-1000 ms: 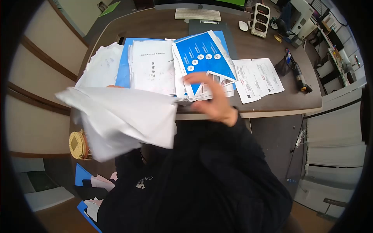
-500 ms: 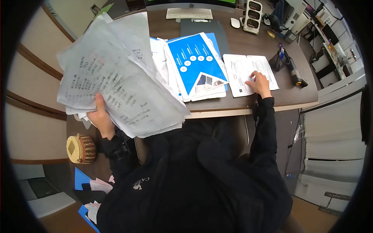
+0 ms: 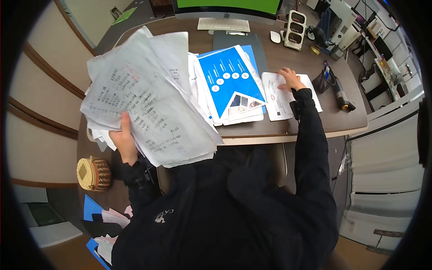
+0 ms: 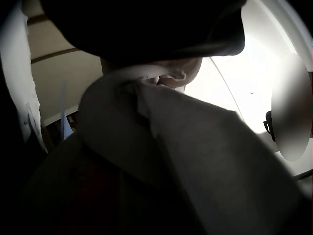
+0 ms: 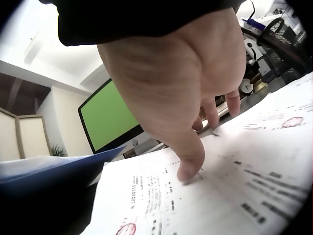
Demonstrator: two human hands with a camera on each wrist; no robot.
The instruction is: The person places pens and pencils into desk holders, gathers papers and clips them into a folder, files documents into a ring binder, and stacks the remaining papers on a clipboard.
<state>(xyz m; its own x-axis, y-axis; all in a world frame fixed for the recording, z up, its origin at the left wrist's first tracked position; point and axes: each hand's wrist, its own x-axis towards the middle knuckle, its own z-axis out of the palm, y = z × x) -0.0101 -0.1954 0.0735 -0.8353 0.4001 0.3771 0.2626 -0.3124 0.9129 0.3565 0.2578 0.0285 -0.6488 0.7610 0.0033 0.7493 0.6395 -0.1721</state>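
In the head view my left hand [image 3: 124, 143] grips a thick sheaf of handwritten papers [image 3: 148, 103] at its lower left edge. The thumb lies on the top sheet and the other fingers are hidden beneath. The left wrist view is dark, with curled paper [image 4: 210, 142] hanging from the hand. My right hand [image 3: 291, 80] rests at the far part of a printed sheet [image 3: 278, 105] with red stamps. In the right wrist view its thumb [image 5: 190, 164] touches the paper, and the fingers reach to the sheet's far edge.
A blue-and-white brochure [image 3: 225, 76] lies on a paper pile and blue folder between the hands. Beyond are a keyboard [image 3: 223, 24], a mouse [image 3: 275, 37] and a white holder [image 3: 295, 29]. A mesh pen holder [image 3: 323, 82] stands right. A woven basket [image 3: 94, 173] sits left.
The left hand has swung the sheaf up, so its written side now shows. The right hand has moved from near the sheaf to the stamped sheet, then farther up it.
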